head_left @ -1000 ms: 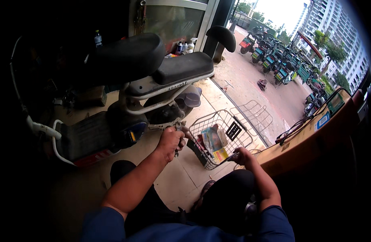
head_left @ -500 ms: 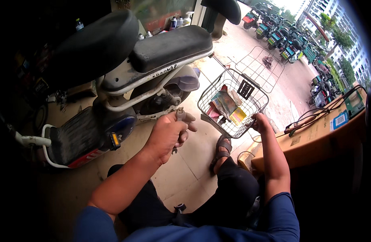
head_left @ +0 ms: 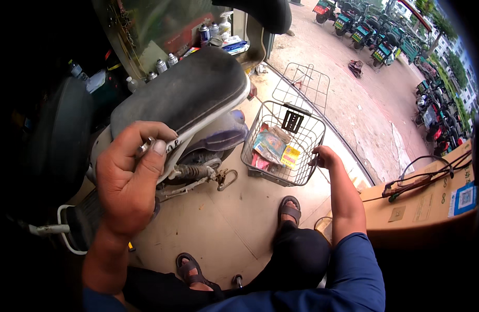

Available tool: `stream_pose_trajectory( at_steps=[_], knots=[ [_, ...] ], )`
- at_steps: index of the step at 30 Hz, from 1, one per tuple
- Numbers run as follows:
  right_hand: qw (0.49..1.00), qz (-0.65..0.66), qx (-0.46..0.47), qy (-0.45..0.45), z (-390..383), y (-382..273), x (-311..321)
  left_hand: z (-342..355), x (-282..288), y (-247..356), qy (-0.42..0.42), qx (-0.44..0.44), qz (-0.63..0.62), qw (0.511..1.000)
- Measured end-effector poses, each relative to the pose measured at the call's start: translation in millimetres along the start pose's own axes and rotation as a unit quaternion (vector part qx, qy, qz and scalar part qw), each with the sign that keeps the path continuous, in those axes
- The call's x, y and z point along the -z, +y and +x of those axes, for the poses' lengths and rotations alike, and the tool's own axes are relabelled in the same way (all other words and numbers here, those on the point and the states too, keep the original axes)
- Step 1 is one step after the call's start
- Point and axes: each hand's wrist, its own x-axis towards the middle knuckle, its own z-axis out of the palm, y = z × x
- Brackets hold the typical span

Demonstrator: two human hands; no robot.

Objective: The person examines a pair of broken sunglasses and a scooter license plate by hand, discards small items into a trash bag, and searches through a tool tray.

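My left hand (head_left: 130, 174) is raised in front of the scooter seat (head_left: 182, 88), its fingers curled around a wrench. Only a short metal end of the wrench (head_left: 144, 146) shows between thumb and forefinger; the rest is hidden in the palm. On the right, my right hand (head_left: 325, 156) grips the near right rim of a black wire basket (head_left: 248, 156). Inside the basket lie a crumpled plastic packet (head_left: 269, 147) and a small yellow box (head_left: 290, 156). The basket's wire lid (head_left: 301, 86) stands open at the far side.
The scooter's spring shock absorber (head_left: 192, 171) and a metal stand or bracket (head_left: 226, 179) jut out near the floor. Spray cans (head_left: 161, 66) line the bench behind the seat. At right, a cardboard box (head_left: 406, 208) carries dark cables (head_left: 421, 179). Parked scooters (head_left: 359, 31) stand outside.
My left hand has moved left and upward with the wrench, away from the scooter's rear wheel. My right hand has shifted the basket slightly left. The whole view has also turned.
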Motion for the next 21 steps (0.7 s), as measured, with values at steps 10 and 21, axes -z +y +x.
stream_pose_trajectory(
  at_steps=[10,21],
  knots=[
    [0.988,-0.109,0.022,-0.104,91,-64,33,136,-77,-20,0.048,-0.005,0.323,0.945],
    [0.991,0.013,0.102,-0.086,208,-129,92,161,-87,-60,0.157,0.050,0.428,0.889]
  ],
)
